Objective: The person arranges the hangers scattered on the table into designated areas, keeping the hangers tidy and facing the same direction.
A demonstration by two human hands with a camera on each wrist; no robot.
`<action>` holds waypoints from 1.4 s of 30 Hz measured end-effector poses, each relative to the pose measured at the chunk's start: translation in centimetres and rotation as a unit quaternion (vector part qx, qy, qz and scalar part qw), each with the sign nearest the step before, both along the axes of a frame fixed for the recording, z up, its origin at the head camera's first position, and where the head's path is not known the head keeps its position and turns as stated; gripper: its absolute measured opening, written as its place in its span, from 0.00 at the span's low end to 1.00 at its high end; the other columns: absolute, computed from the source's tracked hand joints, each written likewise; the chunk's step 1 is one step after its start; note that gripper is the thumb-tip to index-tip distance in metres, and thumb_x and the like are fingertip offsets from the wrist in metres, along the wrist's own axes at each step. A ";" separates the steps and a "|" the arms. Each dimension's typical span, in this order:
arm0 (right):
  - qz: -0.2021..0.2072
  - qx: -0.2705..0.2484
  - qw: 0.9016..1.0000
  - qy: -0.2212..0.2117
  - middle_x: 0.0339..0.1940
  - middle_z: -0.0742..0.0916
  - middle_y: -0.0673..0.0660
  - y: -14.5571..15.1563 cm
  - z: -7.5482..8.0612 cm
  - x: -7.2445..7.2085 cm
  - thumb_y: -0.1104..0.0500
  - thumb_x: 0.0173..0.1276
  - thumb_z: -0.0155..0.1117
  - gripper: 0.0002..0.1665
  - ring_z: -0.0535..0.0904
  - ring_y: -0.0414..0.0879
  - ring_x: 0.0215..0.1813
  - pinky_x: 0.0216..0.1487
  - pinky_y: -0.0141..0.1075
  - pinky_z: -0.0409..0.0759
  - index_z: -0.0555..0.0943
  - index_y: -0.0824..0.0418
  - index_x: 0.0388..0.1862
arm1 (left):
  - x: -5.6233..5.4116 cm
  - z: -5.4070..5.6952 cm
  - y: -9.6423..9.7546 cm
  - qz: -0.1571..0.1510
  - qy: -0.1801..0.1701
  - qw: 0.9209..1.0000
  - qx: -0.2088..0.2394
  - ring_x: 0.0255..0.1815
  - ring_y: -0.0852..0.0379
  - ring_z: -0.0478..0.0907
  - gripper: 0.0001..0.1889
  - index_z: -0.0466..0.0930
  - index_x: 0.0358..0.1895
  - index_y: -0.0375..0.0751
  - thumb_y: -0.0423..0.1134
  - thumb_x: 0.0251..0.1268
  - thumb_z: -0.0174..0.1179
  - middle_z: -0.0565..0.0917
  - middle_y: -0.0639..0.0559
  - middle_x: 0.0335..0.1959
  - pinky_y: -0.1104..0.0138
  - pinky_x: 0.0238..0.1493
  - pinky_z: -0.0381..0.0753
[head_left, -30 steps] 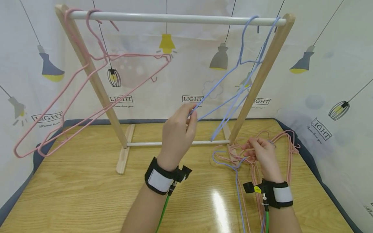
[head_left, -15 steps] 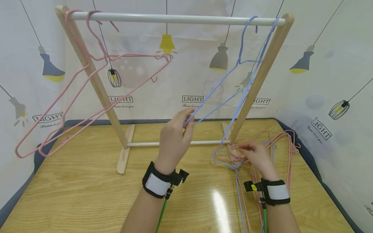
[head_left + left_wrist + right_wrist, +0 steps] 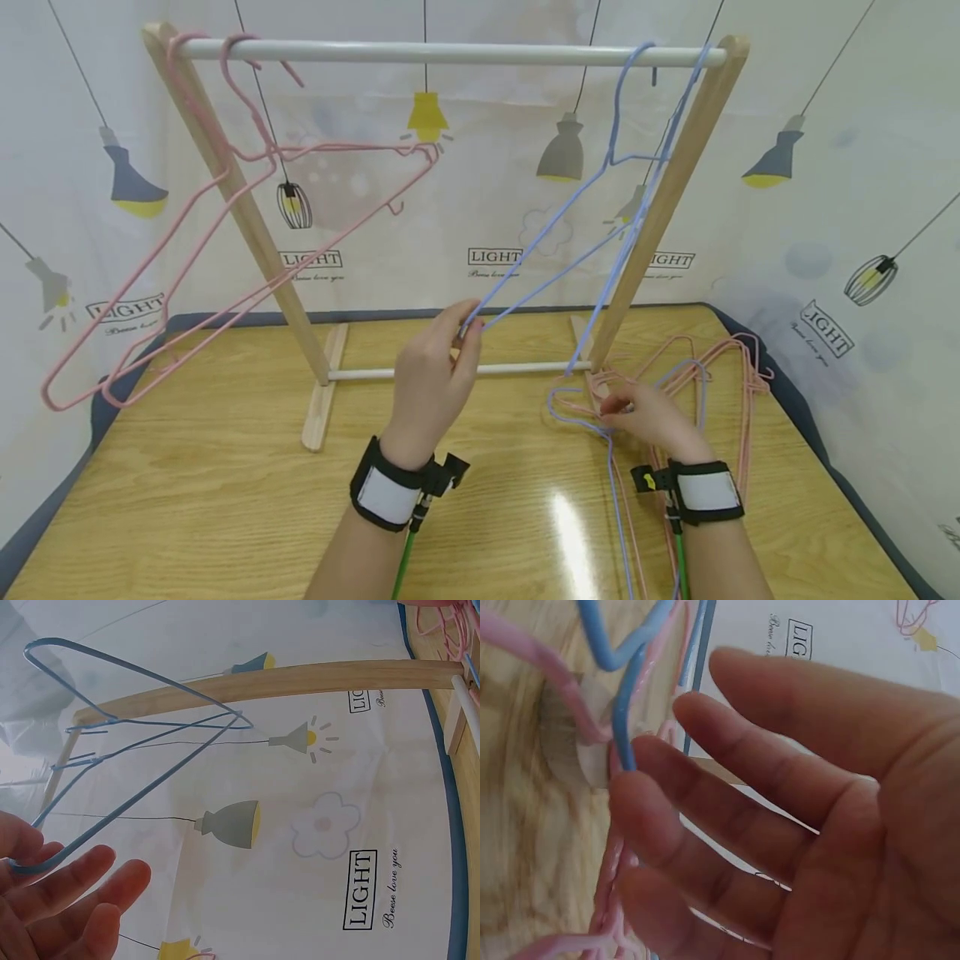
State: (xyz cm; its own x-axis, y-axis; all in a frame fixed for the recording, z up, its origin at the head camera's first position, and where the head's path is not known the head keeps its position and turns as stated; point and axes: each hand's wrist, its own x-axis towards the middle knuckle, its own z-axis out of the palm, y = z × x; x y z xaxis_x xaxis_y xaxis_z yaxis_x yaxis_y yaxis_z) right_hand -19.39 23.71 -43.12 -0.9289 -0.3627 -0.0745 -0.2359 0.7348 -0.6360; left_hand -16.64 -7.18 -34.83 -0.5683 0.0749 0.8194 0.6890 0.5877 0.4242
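Observation:
My left hand pinches the lower corner of a blue hanger, whose hook sits over the rack's white bar. That arm of the hanger is drawn out to the left; in the left wrist view my thumb and index finger hold its bent end. Another blue hanger hangs beside it, near the right post. Low on the right, my right hand reaches to a blue hanger lying on the table. The right wrist view shows its fingers spread and loosely bent, one fingertip at the blue wire.
Pink hangers hang at the left end of the rack's top bar. Several pink hangers lie tangled with blue ones on the table's right side. The wooden right post stands behind this pile. A patterned backdrop surrounds the wooden table.
My left hand has moved down and left with the hanger's corner. My right hand has shifted left and a little lower, over the hook end of the blue hanger on the table.

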 end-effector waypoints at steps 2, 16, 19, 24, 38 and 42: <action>0.007 0.006 1.000 -0.004 0.39 0.88 0.57 0.0 -0.2 -0.1 0.62 0.70 0.71 0.08 0.83 0.52 0.42 0.42 0.46 0.81 0.86 0.67 0.42 | 0.1 -0.2 -0.2 0.000 0.000 1.000 -0.002 0.25 0.53 0.84 0.10 0.83 0.52 0.27 0.28 0.72 0.61 0.87 0.43 0.31 0.66 0.19 0.77; -0.012 0.034 0.999 0.003 0.30 0.84 0.53 -0.1 -1.0 -0.1 0.63 0.66 0.74 0.07 0.75 0.45 0.32 0.34 0.40 0.75 0.85 0.66 0.32 | 0.9 -2.2 -1.0 -0.008 -0.033 0.999 -0.002 0.25 0.52 0.87 0.11 0.83 0.51 0.28 0.28 0.68 0.66 0.89 0.40 0.38 0.67 0.21 0.82; -0.010 0.032 0.999 -0.002 0.28 0.82 0.52 -0.1 -1.0 -0.1 0.60 0.67 0.74 0.09 0.73 0.44 0.30 0.32 0.38 0.72 0.84 0.65 0.30 | 0.9 -2.5 -1.1 -0.010 -0.048 0.999 -0.005 0.25 0.52 0.87 0.12 0.83 0.52 0.28 0.28 0.68 0.66 0.89 0.41 0.38 0.68 0.22 0.82; 0.011 0.011 0.999 -0.035 0.28 0.83 0.51 -0.1 -0.8 0.1 0.59 0.67 0.74 0.09 0.74 0.43 0.30 0.32 0.37 0.74 0.84 0.64 0.32 | 0.8 -2.9 -1.3 -0.011 -0.075 0.997 -0.019 0.26 0.52 0.87 0.13 0.84 0.53 0.29 0.30 0.68 0.66 0.88 0.42 0.38 0.68 0.24 0.82; 0.023 0.005 0.998 -0.054 0.31 0.77 0.51 -0.2 -0.6 0.3 0.61 0.68 0.72 0.09 0.69 0.45 0.34 0.30 0.32 0.66 0.87 0.64 0.29 | 0.5 -5.0 -0.4 -0.032 -0.246 0.955 -0.161 0.17 0.68 0.72 0.14 0.85 0.56 0.37 0.39 0.74 0.63 0.88 0.49 0.40 0.72 0.16 0.67; 0.018 0.011 0.999 -0.031 0.33 0.85 0.52 -0.3 -0.3 0.2 0.60 0.72 0.69 0.08 0.75 0.44 0.33 0.33 0.36 0.74 0.88 0.64 0.37 | 0.6 -5.3 0.3 -0.045 -0.262 0.947 -0.178 0.15 0.69 0.68 0.13 0.85 0.55 0.37 0.40 0.75 0.61 0.89 0.49 0.38 0.72 0.15 0.63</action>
